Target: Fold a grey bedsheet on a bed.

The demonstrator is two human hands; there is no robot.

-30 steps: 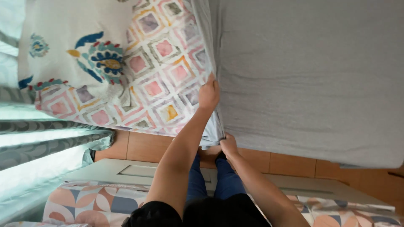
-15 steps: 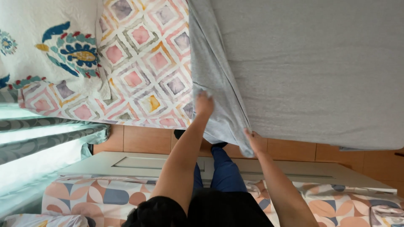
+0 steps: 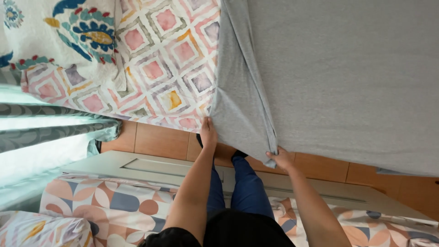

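Observation:
A plain grey sheet (image 3: 338,73) covers the right part of the bed in front of me. Its folded-over corner hangs off the bed's near edge. My left hand (image 3: 208,131) pinches the left edge of that corner. My right hand (image 3: 281,158) grips the corner's lowest tip. Left of the grey sheet lies a patterned bedcover (image 3: 155,68) with pink and purple diamonds, and a white quilted pillow (image 3: 68,32) with blue flowers rests on it at top left. My legs in blue trousers (image 3: 244,187) stand below, between my arms.
Orange-brown floor tiles (image 3: 155,139) run under the bed edge. A grey-green curtain (image 3: 50,132) hangs at the left. A pale cabinet door or panel (image 3: 137,164) and bedding with a geometric pink and blue print (image 3: 91,201) lie behind my feet.
The grey sheet's corner has been drawn down and to the right, uncovering more of the patterned cover. My left hand dropped from the bed surface to its edge; my right hand shifted right.

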